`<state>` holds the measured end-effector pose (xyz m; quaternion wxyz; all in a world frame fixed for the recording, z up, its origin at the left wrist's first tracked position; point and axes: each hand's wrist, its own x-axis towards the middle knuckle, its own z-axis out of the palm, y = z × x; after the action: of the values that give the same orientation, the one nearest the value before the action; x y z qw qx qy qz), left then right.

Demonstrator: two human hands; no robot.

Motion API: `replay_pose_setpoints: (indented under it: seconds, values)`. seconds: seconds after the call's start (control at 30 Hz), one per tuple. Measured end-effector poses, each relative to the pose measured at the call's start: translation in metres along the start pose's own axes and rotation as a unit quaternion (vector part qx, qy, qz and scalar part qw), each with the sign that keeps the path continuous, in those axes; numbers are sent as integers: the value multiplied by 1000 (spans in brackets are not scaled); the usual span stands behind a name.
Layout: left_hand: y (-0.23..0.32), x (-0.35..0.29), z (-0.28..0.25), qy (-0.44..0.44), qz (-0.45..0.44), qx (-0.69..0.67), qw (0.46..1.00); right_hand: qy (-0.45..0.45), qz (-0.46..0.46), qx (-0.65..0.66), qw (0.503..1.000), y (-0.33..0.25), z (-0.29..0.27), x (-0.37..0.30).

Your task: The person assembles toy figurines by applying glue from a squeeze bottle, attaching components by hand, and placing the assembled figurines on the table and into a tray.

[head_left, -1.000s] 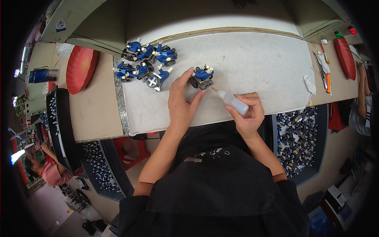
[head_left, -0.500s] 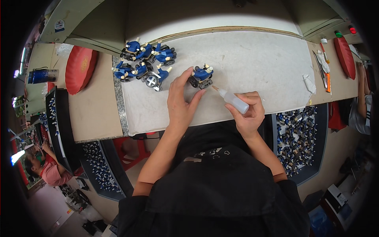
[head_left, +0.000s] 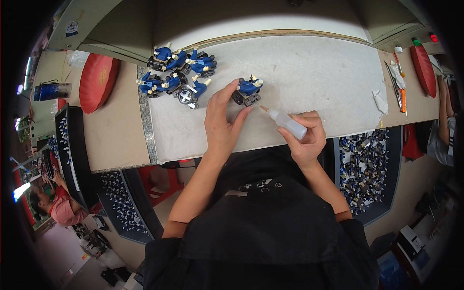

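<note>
A blue-clad figure (head_left: 249, 88) is set on the bench (head_left: 314, 67), near its middle. Its near left side is framed by the left hand (head_left: 223, 125), whose thumb and forefinger are held apart; whether the figure is touched by them cannot be told. A translucent white bottle (head_left: 292, 126) is gripped in the right hand (head_left: 310, 140), its thin nozzle pointed up and left, just beside the figure's grey base. Other figures (head_left: 172, 83) are grouped at the bench's far left. A crumpled white wrapper (head_left: 380, 101) is seen near the right edge. Beneath bench level, a dark tray (head_left: 396, 174) at the right is filled with small blue and black pieces.
</note>
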<state>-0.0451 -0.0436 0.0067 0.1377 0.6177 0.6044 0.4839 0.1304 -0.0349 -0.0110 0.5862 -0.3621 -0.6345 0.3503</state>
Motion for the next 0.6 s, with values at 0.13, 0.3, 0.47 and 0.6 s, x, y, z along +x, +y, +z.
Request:
replay_pose_setpoints:
  seconds: [0.13,0.3,0.47,0.6]
  values:
    - [-3,-1,-1,-22,15,30,999,0,-1,-1,1000,-1,0,1]
    - [-3,-1,0,-20,13,30,999,-1,1,-6,1000,-1,0,1]
    - [-3,-1,0,-20,13,28,999,-4,-5,-17,1000,-1,1,1]
    - [-5,-2,-3,-20,14,27,999,-5,-6,-22,1000,-2,3,0]
